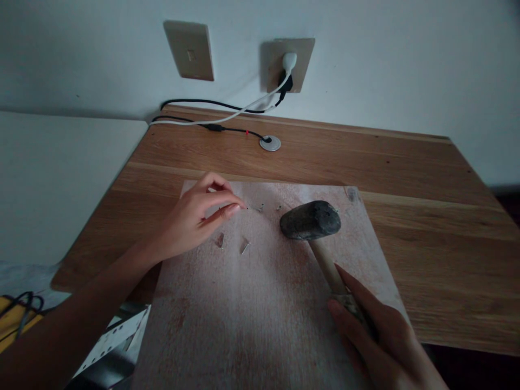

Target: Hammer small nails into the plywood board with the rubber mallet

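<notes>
My right hand (376, 330) grips the wooden handle of a rubber mallet (311, 221). Its black head hovers over or rests on the right part of a pale, worn board (227, 319); I cannot tell which. Toward the board's far left edge, my left hand (203, 214) has thumb and forefinger pinched together, and what is between the tips is too small to make out. Just right of those fingertips, a small metal pin (261, 207) and another pin (279, 208) appear to stand in the board. Two loose metal pieces, one a pin (245, 247), lie nearer to me.
The board lies on a wooden desk (430, 233) against a wall. Black and white cables (227, 116) run along the back to a wall socket (298, 65). A round cable grommet (270, 143) sits behind the board. A yellow item (12, 322) is at lower left.
</notes>
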Demonstrator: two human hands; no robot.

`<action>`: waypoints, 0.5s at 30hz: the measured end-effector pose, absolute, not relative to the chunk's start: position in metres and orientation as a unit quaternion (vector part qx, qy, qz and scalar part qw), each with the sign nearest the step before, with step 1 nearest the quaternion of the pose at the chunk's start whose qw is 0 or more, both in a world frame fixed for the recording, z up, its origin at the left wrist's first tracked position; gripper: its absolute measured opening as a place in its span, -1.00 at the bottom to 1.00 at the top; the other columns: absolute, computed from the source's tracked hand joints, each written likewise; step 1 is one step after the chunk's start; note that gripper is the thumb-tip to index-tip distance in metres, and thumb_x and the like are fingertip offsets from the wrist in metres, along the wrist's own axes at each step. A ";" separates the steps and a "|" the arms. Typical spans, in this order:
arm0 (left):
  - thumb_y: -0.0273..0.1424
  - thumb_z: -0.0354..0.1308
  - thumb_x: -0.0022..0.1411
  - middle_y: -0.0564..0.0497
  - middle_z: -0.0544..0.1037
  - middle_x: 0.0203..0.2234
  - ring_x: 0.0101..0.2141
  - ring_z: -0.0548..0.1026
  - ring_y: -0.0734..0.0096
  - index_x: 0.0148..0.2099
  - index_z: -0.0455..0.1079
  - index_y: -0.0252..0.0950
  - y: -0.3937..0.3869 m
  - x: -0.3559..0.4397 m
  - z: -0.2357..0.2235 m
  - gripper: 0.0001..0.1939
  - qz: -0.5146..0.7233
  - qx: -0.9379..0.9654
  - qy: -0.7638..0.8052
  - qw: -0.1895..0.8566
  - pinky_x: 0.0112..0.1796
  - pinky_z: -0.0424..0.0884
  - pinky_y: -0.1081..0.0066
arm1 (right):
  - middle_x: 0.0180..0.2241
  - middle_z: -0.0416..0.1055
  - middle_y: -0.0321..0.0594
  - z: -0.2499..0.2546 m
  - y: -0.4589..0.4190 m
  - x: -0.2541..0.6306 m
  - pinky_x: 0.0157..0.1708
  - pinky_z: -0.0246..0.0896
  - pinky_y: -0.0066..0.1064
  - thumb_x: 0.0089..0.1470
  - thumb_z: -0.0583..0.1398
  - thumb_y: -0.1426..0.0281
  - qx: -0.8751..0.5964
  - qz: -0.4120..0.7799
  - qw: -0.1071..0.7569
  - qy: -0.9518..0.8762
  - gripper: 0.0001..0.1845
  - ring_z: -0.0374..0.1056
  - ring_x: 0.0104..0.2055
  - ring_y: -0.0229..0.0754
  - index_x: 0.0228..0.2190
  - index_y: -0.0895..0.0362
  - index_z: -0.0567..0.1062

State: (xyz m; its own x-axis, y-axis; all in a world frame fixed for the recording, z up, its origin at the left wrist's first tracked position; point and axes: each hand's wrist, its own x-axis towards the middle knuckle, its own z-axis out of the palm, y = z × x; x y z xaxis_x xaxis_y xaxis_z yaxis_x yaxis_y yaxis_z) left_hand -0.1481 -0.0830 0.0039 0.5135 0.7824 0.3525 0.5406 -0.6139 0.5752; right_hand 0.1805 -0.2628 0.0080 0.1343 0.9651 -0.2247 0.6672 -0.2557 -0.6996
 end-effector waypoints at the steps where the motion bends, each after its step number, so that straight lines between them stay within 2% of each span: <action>1: -0.29 0.17 0.54 -0.03 0.53 -0.11 -0.02 0.54 0.31 0.03 0.62 -0.17 -0.084 -0.147 0.004 -0.80 0.288 0.854 0.388 0.194 0.02 0.49 0.31 | -0.65 0.45 -0.34 0.009 -0.262 0.180 -0.66 0.45 -0.44 0.34 0.22 -0.13 -0.713 0.339 0.230 -0.570 -0.26 0.43 -0.68 -0.17 0.28 0.10 0.63; 2: -0.27 0.21 0.53 -0.05 0.52 -0.06 0.03 0.53 0.28 0.09 0.60 -0.17 -0.084 -0.146 0.004 -0.79 0.278 0.859 0.386 0.190 0.06 0.50 0.28 | -0.60 0.52 -0.31 0.009 -0.262 0.180 -0.63 0.48 -0.44 0.34 0.20 -0.16 -0.709 0.338 0.235 -0.572 -0.26 0.46 -0.65 -0.16 0.27 0.07 0.64; 3: -0.22 0.26 0.50 -0.07 0.50 -0.03 0.05 0.53 0.25 0.06 0.61 -0.18 -0.084 -0.145 0.004 -0.79 0.268 0.864 0.384 0.187 0.08 0.50 0.26 | -0.51 0.62 -0.24 0.008 -0.263 0.181 -0.57 0.54 -0.43 0.34 0.20 -0.18 -0.710 0.328 0.239 -0.576 -0.26 0.54 -0.58 -0.13 0.26 0.05 0.65; 5: -0.12 0.33 0.44 -0.09 0.49 -0.01 0.03 0.53 0.22 -0.18 0.61 -0.23 -0.083 -0.143 0.006 -0.72 0.255 0.873 0.371 0.185 0.10 0.50 0.22 | -0.22 0.75 -0.09 0.005 -0.265 0.185 -0.37 0.65 -0.37 0.30 0.23 -0.19 -0.715 0.294 0.239 -0.588 -0.25 0.68 -0.34 -0.02 0.25 0.04 0.66; 7: -0.13 0.30 0.46 -0.09 0.50 -0.03 0.01 0.54 0.23 -0.37 0.53 -0.28 -0.080 -0.142 0.007 -0.60 0.247 0.884 0.356 0.177 0.11 0.50 0.21 | -0.04 0.75 -0.01 0.001 -0.267 0.190 -0.23 0.68 -0.30 0.28 0.27 -0.16 -0.713 0.274 0.229 -0.604 -0.25 0.71 -0.19 0.05 0.26 0.06 0.65; 9: -0.25 0.22 0.53 -0.08 0.51 -0.03 0.00 0.54 0.27 -0.31 0.57 -0.27 -0.077 -0.141 0.007 -0.68 0.243 0.890 0.352 0.157 0.10 0.51 0.22 | -0.22 0.74 -0.05 -0.001 -0.269 0.193 -0.34 0.66 -0.33 0.32 0.25 -0.14 -0.714 0.283 0.214 -0.604 -0.26 0.67 -0.36 -0.02 0.29 0.06 0.62; 11: -0.38 0.19 0.53 -0.07 0.52 -0.03 -0.01 0.54 0.29 -0.08 0.64 -0.21 -0.074 -0.139 0.006 -0.83 0.246 0.893 0.354 0.128 0.08 0.52 0.24 | -0.46 0.63 -0.18 -0.001 -0.269 0.191 -0.51 0.57 -0.38 0.33 0.23 -0.16 -0.723 0.291 0.211 -0.590 -0.24 0.54 -0.55 -0.10 0.30 0.08 0.61; 12: -0.41 0.21 0.51 -0.06 0.52 -0.03 -0.02 0.54 0.30 0.01 0.64 -0.18 -0.072 -0.137 0.004 -0.83 0.248 0.895 0.354 0.112 0.06 0.52 0.24 | -0.52 0.57 -0.23 0.000 -0.269 0.190 -0.56 0.53 -0.39 0.34 0.22 -0.16 -0.725 0.297 0.213 -0.584 -0.24 0.49 -0.59 -0.12 0.30 0.08 0.61; 15: -0.42 0.27 0.46 -0.04 0.52 -0.12 -0.11 0.52 0.31 0.00 0.65 -0.21 -0.070 -0.131 0.002 -0.85 0.246 0.905 0.342 0.064 -0.05 0.53 0.28 | -0.61 0.46 -0.31 0.005 -0.266 0.185 -0.55 0.51 -0.36 0.33 0.22 -0.17 -0.719 0.312 0.227 -0.578 -0.21 0.44 -0.62 -0.13 0.30 0.12 0.61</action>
State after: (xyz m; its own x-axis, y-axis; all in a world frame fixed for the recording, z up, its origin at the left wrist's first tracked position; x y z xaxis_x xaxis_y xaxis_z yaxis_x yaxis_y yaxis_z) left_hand -0.1309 -0.0695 0.0022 0.6456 0.6502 0.4006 0.5870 -0.7580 0.2843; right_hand 0.1847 -0.2659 0.0050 0.1366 0.9730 -0.1861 0.6893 -0.2283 -0.6876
